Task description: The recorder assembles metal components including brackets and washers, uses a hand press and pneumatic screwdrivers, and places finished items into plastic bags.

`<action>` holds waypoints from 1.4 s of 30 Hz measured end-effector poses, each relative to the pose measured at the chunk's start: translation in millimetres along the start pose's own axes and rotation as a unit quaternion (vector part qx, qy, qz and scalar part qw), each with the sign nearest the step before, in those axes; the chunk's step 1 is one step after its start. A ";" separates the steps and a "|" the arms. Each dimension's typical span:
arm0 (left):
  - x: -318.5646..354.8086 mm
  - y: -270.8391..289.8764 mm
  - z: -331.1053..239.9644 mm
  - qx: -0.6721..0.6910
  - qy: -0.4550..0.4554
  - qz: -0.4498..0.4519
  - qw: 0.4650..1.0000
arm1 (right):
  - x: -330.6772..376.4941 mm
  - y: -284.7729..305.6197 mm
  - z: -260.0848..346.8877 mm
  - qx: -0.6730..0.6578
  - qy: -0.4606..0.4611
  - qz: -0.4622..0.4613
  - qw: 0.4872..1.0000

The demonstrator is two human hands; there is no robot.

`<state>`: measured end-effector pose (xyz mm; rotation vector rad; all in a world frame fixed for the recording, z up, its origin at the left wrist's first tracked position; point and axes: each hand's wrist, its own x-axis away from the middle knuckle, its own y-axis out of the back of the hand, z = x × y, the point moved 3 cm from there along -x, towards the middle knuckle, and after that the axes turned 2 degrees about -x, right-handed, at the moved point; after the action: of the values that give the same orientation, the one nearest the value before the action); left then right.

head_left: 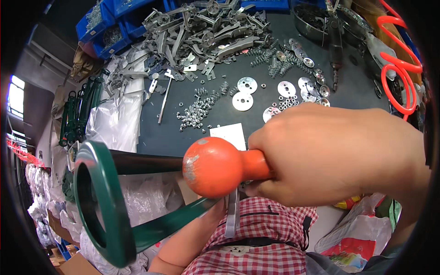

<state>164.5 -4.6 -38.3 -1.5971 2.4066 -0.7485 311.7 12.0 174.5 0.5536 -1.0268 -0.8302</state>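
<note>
Now right grip [334, 156] wraps orange handle [220, 166].

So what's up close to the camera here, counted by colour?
Orange: 1, the knobbed handle, gripped by the right hand
Green: 1, the ring-ended frame
Grey: 1, the metal strip under the knob
Total: 3

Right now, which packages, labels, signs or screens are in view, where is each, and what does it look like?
Plastic bag: lower right, beside the checked shirt; crumpled, white and red with a colourful print.
White card: on the dark table just above the orange knob; flat, rectangular, print too small to tell.
Clear plastic bags: left table edge; crinkled, see-through.
No signs or screens.
</note>
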 end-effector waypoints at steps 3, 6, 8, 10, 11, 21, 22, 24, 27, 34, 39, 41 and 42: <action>-0.8 -2.1 -1.6 0.020 0.029 -0.007 0.999 | -2.2 1.1 3.3 0.009 -0.018 0.068 0.997; -0.2 -2.9 -0.4 0.040 0.061 -0.013 0.997 | -10.6 -10.3 -4.4 -0.002 -0.055 0.100 0.993; 0.5 -4.5 1.4 0.054 0.084 -0.014 0.995 | -14.5 -18.7 -10.9 -0.010 -0.082 0.120 0.989; 0.8 -5.1 -0.9 0.066 0.098 -0.020 0.993 | -18.0 -23.1 -14.2 -0.013 -0.101 0.137 0.985; 0.9 -4.8 -4.4 0.072 0.101 -0.025 0.992 | -18.2 -23.5 -13.7 -0.010 -0.107 0.145 0.984; -20.7 44.6 -43.5 -0.358 -0.002 -0.009 0.934 | 43.9 -46.3 -57.0 -0.347 0.073 -0.196 0.914; -34.2 66.2 -61.6 -0.475 -0.124 -0.062 0.869 | 46.4 -63.0 -67.6 -0.436 0.056 -0.241 0.865; -58.7 90.0 -83.7 -0.573 -0.274 -0.128 0.762 | 58.9 -99.0 -86.4 -0.550 -0.010 -0.290 0.783; -91.8 78.2 -81.0 -0.594 -0.344 -0.106 0.719 | 77.6 -135.4 -89.9 -0.550 -0.035 -0.399 0.733; -90.0 77.6 -67.3 -0.704 -0.343 -0.113 0.611 | 50.5 -195.6 -101.8 -0.592 0.012 -0.327 0.736; -87.3 46.4 -62.5 -0.402 -0.083 -0.061 0.910 | 35.9 -203.8 -96.4 -0.554 0.024 -0.317 0.769; -79.1 13.9 -63.5 -0.056 0.049 0.057 0.996 | 27.6 -199.6 -84.1 -0.548 0.030 -0.315 0.774; -78.2 8.8 -63.0 -0.014 0.071 0.067 0.995 | 23.5 -198.0 -79.5 -0.541 0.037 -0.312 0.780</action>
<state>165.1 88.2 0.8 -1.4184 2.6039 -0.8346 323.4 -120.3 5.9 -0.1137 -0.1236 -1.7839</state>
